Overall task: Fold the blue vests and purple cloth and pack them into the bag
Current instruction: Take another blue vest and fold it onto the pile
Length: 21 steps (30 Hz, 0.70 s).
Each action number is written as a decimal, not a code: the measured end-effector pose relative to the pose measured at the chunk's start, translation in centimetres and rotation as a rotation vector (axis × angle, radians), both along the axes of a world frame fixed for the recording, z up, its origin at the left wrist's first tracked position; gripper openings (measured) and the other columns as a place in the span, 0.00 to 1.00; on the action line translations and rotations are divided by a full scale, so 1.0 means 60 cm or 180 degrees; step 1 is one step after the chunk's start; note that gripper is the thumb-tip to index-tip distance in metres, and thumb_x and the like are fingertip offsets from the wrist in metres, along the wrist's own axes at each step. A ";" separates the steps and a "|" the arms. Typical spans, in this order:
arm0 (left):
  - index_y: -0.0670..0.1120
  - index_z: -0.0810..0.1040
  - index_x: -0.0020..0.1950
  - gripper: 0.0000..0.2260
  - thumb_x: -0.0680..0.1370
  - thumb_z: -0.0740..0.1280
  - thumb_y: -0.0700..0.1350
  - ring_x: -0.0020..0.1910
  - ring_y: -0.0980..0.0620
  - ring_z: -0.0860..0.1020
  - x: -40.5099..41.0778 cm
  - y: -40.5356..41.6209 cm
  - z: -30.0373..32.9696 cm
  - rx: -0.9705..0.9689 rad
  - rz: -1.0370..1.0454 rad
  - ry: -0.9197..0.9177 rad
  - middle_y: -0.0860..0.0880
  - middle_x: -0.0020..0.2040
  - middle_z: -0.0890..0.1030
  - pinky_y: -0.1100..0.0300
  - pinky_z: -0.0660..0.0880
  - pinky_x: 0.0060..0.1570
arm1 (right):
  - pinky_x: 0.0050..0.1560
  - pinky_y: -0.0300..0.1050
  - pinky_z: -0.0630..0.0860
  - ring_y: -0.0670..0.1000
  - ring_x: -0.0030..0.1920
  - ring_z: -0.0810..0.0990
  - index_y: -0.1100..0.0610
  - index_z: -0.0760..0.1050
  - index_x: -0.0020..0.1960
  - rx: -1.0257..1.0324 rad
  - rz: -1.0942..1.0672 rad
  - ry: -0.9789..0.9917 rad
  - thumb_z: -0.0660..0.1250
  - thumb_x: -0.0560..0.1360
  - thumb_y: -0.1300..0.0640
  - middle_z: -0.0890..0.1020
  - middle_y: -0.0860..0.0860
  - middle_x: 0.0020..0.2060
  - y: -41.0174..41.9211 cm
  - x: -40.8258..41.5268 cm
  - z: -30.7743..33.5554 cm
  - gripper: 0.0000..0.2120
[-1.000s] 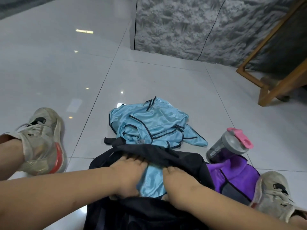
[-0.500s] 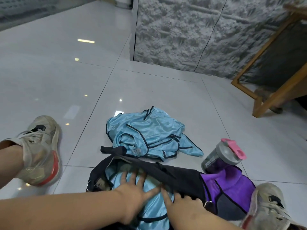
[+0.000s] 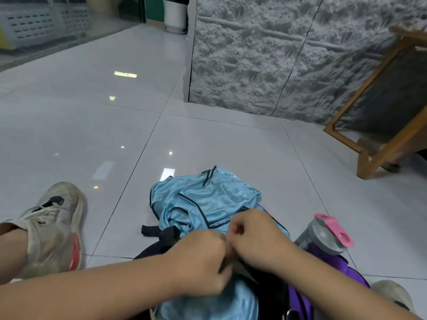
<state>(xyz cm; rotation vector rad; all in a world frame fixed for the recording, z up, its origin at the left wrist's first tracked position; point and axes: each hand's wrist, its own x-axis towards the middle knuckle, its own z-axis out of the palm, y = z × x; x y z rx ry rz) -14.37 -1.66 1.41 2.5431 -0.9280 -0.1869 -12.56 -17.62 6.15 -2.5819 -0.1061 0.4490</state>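
Observation:
A crumpled light blue vest [image 3: 205, 202] with dark trim lies on the floor in front of me. Another blue vest [image 3: 208, 303] sits inside the open black bag [image 3: 272, 294] between my legs. My left hand [image 3: 198, 262] and my right hand [image 3: 256, 236] are closed side by side, pinching the bag's dark upper edge above that vest. A black strap [image 3: 161, 232] of the bag lies on the floor beside the loose vest. Purple cloth [image 3: 342, 266] lies to the right of the bag, partly hidden by my right arm.
A grey shaker bottle [image 3: 323, 236] with a pink lid lies on the purple cloth. My worn shoes flank the bag, the left shoe [image 3: 55, 225] and the right shoe [image 3: 392, 294]. A wooden chair frame [image 3: 374, 144] stands at right before a grey stone wall [image 3: 277, 54].
My hands were flat, pressing the blue vest down into the bag; now they have lifted, closed into fists and come together on the bag's edge. The camera has tilted up.

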 end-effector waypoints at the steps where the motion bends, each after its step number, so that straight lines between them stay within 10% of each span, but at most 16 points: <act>1: 0.50 0.82 0.48 0.12 0.76 0.62 0.54 0.41 0.51 0.77 0.014 -0.002 0.004 -0.0237 0.0214 0.0066 0.52 0.40 0.78 0.58 0.74 0.44 | 0.37 0.41 0.80 0.46 0.32 0.82 0.54 0.80 0.35 0.0255 -0.0255 -0.0022 0.66 0.71 0.63 0.82 0.48 0.29 -0.007 0.023 -0.013 0.09; 7: 0.51 0.84 0.60 0.11 0.81 0.66 0.43 0.48 0.54 0.80 0.149 0.001 -0.072 -0.0773 0.1771 0.0932 0.53 0.50 0.83 0.60 0.77 0.54 | 0.40 0.49 0.82 0.52 0.36 0.82 0.57 0.80 0.58 0.0725 -0.0869 0.0887 0.69 0.76 0.66 0.85 0.59 0.42 -0.023 0.115 -0.130 0.12; 10: 0.51 0.82 0.63 0.14 0.81 0.65 0.38 0.43 0.53 0.78 0.189 0.019 -0.116 -0.0941 0.2094 0.1494 0.49 0.57 0.82 0.63 0.75 0.43 | 0.39 0.48 0.75 0.53 0.37 0.77 0.63 0.81 0.61 0.0615 -0.0775 0.1042 0.73 0.74 0.61 0.80 0.56 0.39 0.005 0.142 -0.189 0.15; 21: 0.42 0.80 0.48 0.06 0.77 0.66 0.32 0.36 0.44 0.77 0.222 0.092 -0.140 -0.2066 0.3172 0.2047 0.40 0.38 0.79 0.54 0.77 0.38 | 0.35 0.46 0.63 0.53 0.30 0.65 0.52 0.64 0.29 0.0888 -0.0809 0.0700 0.71 0.72 0.59 0.65 0.49 0.26 0.081 0.181 -0.195 0.19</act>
